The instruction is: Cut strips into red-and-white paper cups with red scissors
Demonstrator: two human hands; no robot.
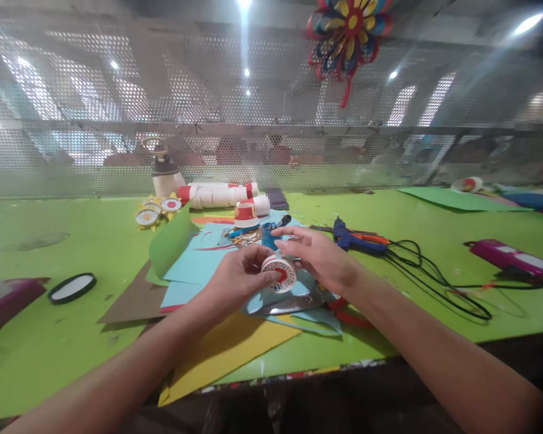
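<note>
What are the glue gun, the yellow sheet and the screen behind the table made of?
Glue gun: probably hard plastic, with a smooth, blue moulded-looking body.
Yellow sheet: likely matte paper or thin card, flat with straight cut edges.
Perforated screen: perhaps grey sheet metal, pierced by rows of small holes.

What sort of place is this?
Probably a craft workshop or classroom: a blue glue gun, sheets of coloured paper such as the yellow one, and a paper flower hanging above.

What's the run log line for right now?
left hand: holding round white-and-red piece | right hand: beside it, grip unclear | blue glue gun: on green table
</note>
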